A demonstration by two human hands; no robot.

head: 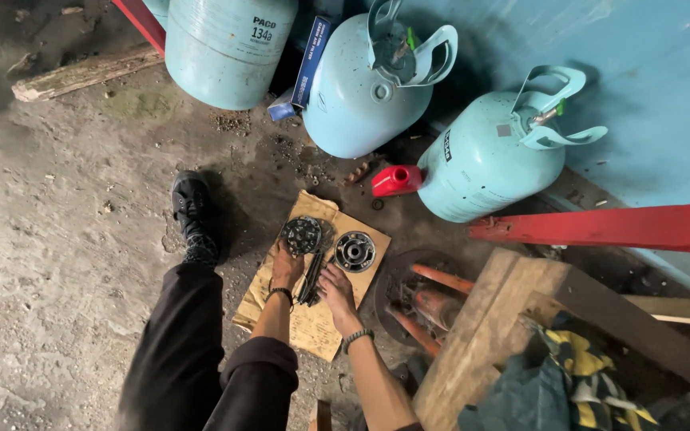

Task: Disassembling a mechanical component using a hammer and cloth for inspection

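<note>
Brown cardboard sheet (313, 319) on the concrete floor bears two dismantled round metal parts, the left hand (287, 266) gripping the dark disc (302, 235), the right hand (335, 286) resting fingers-together beside the hub (354, 251); reassembly not yet evident.

Both hands rest on a sheet of brown cardboard (313, 323) lying on the concrete floor (57, 239). Left hand (287, 266) touches a round dark metal disc (302, 235) near the cardboard's far edge. Right hand (337, 289) lies just below a second round hub (354, 251). A dark tool (311, 286) lies between the hands. Three pale blue gas cylinders (489, 160) stand beyond.
</note>
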